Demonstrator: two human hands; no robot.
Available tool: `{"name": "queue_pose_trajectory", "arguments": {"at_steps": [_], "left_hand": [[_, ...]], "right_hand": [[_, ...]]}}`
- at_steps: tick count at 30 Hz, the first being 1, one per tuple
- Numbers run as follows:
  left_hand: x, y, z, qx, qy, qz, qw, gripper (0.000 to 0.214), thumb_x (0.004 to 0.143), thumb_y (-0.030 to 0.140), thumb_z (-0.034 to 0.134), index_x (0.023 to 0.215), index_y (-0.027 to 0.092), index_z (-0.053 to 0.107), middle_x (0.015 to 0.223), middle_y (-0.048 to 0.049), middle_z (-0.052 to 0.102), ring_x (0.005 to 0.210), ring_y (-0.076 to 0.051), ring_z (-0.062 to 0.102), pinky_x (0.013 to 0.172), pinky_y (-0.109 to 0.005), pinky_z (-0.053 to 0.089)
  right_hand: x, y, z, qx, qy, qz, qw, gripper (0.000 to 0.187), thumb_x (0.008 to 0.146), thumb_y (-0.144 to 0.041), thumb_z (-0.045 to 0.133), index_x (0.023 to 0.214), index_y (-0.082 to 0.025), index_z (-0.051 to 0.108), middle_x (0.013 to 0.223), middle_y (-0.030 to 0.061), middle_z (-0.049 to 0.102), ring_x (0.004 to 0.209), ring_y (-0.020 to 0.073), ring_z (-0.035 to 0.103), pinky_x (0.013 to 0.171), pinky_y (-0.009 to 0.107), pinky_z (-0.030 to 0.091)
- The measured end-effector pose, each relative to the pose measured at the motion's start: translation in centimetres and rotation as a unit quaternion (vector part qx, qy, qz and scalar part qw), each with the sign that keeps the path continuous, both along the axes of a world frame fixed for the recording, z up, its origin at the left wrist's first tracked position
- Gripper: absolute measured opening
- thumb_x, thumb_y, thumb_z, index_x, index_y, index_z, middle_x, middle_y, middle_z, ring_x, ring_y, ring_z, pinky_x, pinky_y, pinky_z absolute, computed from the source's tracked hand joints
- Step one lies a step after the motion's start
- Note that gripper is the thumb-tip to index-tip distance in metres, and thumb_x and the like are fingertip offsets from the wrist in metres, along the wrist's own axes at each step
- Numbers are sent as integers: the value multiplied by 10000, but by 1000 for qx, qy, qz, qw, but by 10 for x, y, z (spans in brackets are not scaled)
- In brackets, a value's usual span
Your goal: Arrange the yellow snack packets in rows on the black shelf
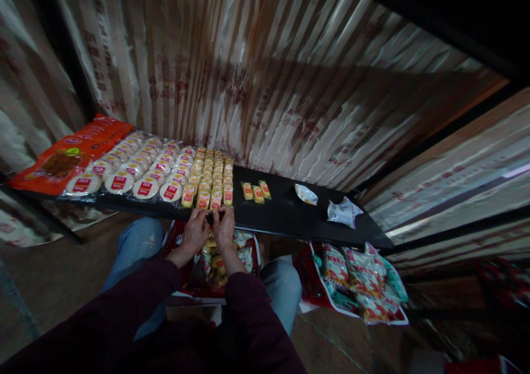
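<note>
Both of my hands are at the front edge of the black shelf [281, 214], below rows of small yellow packaged snacks [216, 198]. My left hand [196, 229] has its fingers bent and drawn together by the front packets. Close beside it, my right hand [224, 226] has curled fingers touching or almost touching the nearest packets. Whatever the fingertips may hold is too small and dark to make out. Round white wrapped crackers [145, 188] with red labels stand in rows to the left. Three loose yellow packets [258, 193] lie to the right.
An orange snack bag [66, 156] lies at the shelf's left end. Two crumpled wrappers, one whitish [306, 194] and one silvery [343, 212], lie on the right. Between my knees sits a box of packets [255, 255]. Another box [403, 314] holds larger bags. Printed plastic sheeting [248, 87] hangs behind.
</note>
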State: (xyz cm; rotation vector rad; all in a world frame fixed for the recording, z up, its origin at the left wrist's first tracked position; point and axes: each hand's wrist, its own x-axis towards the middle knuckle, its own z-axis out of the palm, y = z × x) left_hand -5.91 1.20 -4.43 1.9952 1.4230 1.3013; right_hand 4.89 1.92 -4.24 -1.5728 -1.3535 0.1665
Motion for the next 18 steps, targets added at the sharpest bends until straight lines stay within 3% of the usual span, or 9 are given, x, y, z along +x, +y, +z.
{"name": "queue_pose_trajectory", "arguments": {"at_steps": [6, 12, 18], "left_hand": [[2, -4, 7, 7, 26, -35, 999, 441, 748, 40, 418, 1119, 171, 617, 1039, -87, 571, 970, -179, 582, 909, -331, 505], [3, -4, 8, 5, 34, -23, 999, 417, 762, 58, 418, 1112, 168, 615, 1012, -86, 575, 930, -176, 590, 878, -327, 518], [0, -5, 5, -16, 33, -31, 999, 432, 740, 72, 444, 1131, 154, 606, 1007, -88, 563, 867, -163, 593, 838, -306, 524]], "right_hand": [[-3, -8, 6, 5, 2, 6, 1000, 58, 857, -203, 475, 855, -195, 532, 991, 91, 578, 974, 198, 527, 896, 352, 437], [-4, -21, 10, -10, 15, 7, 1000, 158, 884, -218, 433, 899, -179, 585, 1109, 133, 579, 1146, 207, 507, 976, 376, 426], [-3, -34, 8, 10, 11, -16, 1000, 198, 904, -249, 414, 897, -176, 598, 1100, 131, 591, 1088, 189, 547, 967, 360, 434]]}}
